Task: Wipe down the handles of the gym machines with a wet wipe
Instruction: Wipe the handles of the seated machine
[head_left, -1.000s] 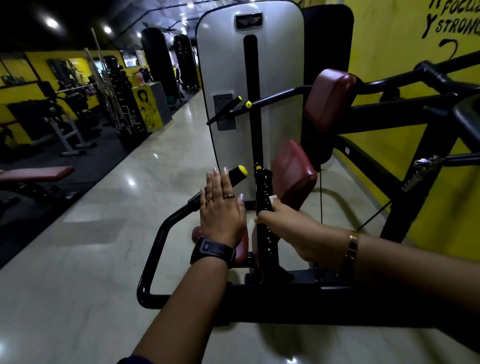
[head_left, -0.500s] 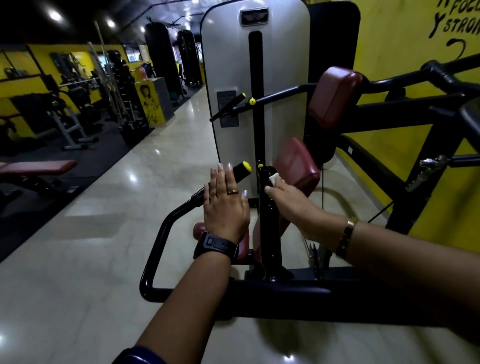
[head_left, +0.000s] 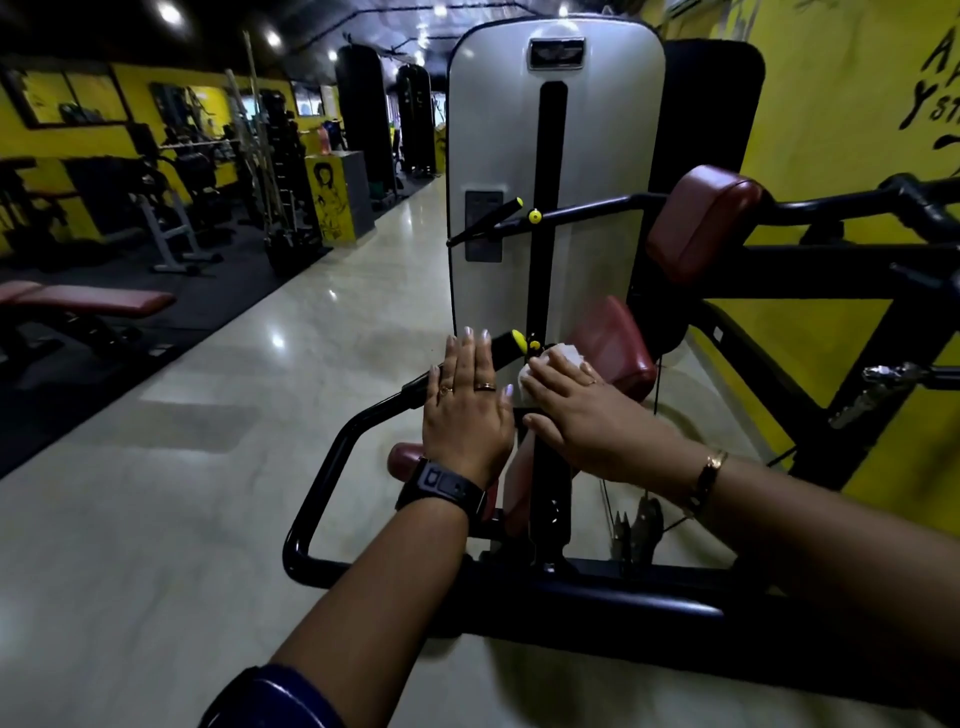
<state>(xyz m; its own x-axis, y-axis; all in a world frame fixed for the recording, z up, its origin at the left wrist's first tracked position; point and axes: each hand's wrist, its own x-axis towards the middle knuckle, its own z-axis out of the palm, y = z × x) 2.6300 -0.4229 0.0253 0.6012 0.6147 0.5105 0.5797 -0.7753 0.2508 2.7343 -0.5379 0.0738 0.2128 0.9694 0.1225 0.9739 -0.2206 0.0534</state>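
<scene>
A black gym machine stands in front of me, with an upright black handle (head_left: 545, 467) in the middle and a slanted black handle with a yellow tip (head_left: 506, 343) to its left. My left hand (head_left: 467, 410) lies flat, fingers straight, on the slanted handle. My right hand (head_left: 576, 410) is wrapped over the top of the upright handle and holds a white wet wipe (head_left: 558, 358) against it. The wipe shows above and beside my fingers. The top of the upright handle is hidden under hand and wipe.
Maroon pads (head_left: 701, 223) and a black frame (head_left: 831, 280) stand on the right by the yellow wall. The grey weight-stack cover (head_left: 592, 156) rises straight ahead. A curved black bar (head_left: 322, 483) loops at lower left. A bench (head_left: 88, 301) and racks line the left side across the glossy floor.
My right hand has slid up the upright handle from its middle to its top, carrying the wipe. My left hand has stayed flat on the slanted handle. My view has moved closer.
</scene>
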